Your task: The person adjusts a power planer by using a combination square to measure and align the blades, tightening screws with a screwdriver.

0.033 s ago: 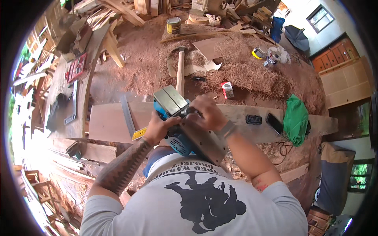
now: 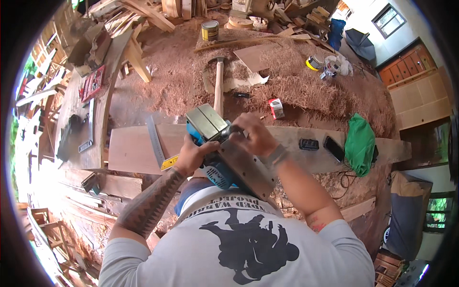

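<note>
An electric hand planer with a blue body is held in front of my shirt, its metal sole turned up. My left hand is closed around the planer's side, thumb along the edge of the sole. At the gap between the two sole plates, by the dark cutter drum, my right hand has its fingers curled together. What those fingers pinch, if anything, is hidden. Beyond the planer a hammer with a wooden handle lies on the ground.
Across the wooden plank before me lie a try square with a yellow stock, a black case, a phone and a green bag. A red-and-white box and a can stand among wood shavings.
My right hand has shifted slightly at the cutter gap, its fingers lifting and turning a little. My left hand and the planer stay almost where they were.
</note>
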Tool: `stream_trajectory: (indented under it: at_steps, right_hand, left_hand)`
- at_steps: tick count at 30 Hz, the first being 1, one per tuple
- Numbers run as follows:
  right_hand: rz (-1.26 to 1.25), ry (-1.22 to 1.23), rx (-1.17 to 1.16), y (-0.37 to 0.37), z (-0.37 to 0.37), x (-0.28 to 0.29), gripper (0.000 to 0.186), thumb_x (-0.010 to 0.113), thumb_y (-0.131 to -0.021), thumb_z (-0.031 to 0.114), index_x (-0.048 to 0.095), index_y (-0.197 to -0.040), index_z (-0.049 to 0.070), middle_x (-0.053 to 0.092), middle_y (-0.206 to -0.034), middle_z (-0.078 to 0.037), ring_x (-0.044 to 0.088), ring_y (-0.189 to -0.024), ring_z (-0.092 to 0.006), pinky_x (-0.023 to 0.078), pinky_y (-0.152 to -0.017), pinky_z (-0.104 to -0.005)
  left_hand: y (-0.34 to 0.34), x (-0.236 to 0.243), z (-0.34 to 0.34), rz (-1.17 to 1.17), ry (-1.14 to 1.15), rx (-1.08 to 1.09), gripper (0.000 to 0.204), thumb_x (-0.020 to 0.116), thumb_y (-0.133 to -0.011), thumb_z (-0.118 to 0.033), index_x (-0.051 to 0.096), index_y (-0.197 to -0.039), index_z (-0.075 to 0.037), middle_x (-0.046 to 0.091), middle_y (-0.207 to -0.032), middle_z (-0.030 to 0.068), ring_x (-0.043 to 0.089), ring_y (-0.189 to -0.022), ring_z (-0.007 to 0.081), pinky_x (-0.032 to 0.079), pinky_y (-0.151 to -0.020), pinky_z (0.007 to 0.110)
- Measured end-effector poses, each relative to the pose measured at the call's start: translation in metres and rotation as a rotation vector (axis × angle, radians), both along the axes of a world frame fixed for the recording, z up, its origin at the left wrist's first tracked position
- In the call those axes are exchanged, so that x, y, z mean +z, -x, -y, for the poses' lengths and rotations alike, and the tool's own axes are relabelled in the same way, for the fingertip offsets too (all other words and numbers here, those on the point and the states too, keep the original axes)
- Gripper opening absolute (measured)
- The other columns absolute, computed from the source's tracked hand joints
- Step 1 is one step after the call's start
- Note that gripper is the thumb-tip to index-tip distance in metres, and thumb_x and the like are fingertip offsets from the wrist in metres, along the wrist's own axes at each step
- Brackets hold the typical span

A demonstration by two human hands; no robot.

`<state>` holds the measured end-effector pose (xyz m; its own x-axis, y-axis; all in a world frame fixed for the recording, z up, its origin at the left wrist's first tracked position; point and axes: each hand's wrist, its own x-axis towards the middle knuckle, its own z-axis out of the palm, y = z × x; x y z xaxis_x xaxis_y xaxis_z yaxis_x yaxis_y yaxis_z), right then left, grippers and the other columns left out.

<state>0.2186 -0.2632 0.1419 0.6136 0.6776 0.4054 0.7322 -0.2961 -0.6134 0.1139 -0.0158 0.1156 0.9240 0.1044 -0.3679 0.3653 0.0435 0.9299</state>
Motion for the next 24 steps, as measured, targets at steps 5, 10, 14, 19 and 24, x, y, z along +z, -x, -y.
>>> stream_trajectory:
  at_steps: [5,10,14,19,24]
  right_hand:
    - [-0.461,0.034,-0.327,-0.021,0.04,-0.019,0.039,0.075,-0.099,0.041,0.069,-0.107,0.003,0.071,-0.102,-0.019,0.065,-0.106,-0.0426,0.052,-0.085,-0.052]
    - [-0.281,0.467,-0.567,0.002,0.093,-0.074,0.039,0.07,-0.1,0.027,0.063,-0.132,0.005,0.065,-0.127,-0.025,0.064,-0.116,-0.0451,0.054,-0.099,-0.0524]
    - [-0.001,0.504,-0.635,0.02,0.129,-0.101,0.033,0.069,-0.1,0.02,0.06,-0.127,0.002,0.062,-0.127,-0.026,0.06,-0.12,-0.0483,0.049,-0.101,-0.0556]
    - [-0.077,0.432,-0.663,0.027,0.138,-0.113,0.04,0.071,-0.097,0.019,0.06,-0.132,0.003,0.062,-0.121,-0.022,0.06,-0.117,-0.0458,0.049,-0.104,-0.0535]
    - [-0.083,0.429,-0.681,0.037,0.093,-0.058,0.048,0.074,-0.1,0.028,0.059,-0.14,0.005,0.064,-0.126,-0.015,0.062,-0.119,-0.0328,0.048,-0.108,-0.0413]
  left_hand:
    - [-0.011,0.009,-0.001,-0.06,0.141,-0.07,0.059,0.082,-0.093,-0.016,0.05,-0.139,0.004,0.071,-0.118,0.0117,0.072,-0.102,0.0211,0.061,-0.089,0.036]
    - [-0.003,0.005,-0.012,-0.025,0.231,-0.046,0.061,0.083,-0.092,-0.018,0.051,-0.14,0.004,0.069,-0.121,0.0128,0.071,-0.106,0.0216,0.06,-0.092,0.036]
    - [0.014,0.001,-0.02,0.066,0.256,-0.028,0.068,0.085,-0.09,-0.018,0.047,-0.142,0.005,0.067,-0.123,0.0138,0.069,-0.108,0.0217,0.059,-0.094,0.037]
    - [0.025,0.001,-0.025,0.112,0.361,-0.047,0.079,0.084,-0.089,-0.015,0.039,-0.152,0.003,0.062,-0.134,0.015,0.065,-0.121,0.0246,0.055,-0.103,0.038]
    - [0.016,-0.026,-0.034,0.246,0.34,-0.105,0.095,0.085,-0.084,-0.012,0.03,-0.162,0.0,0.056,-0.147,0.0153,0.056,-0.136,0.0261,0.046,-0.115,0.04]
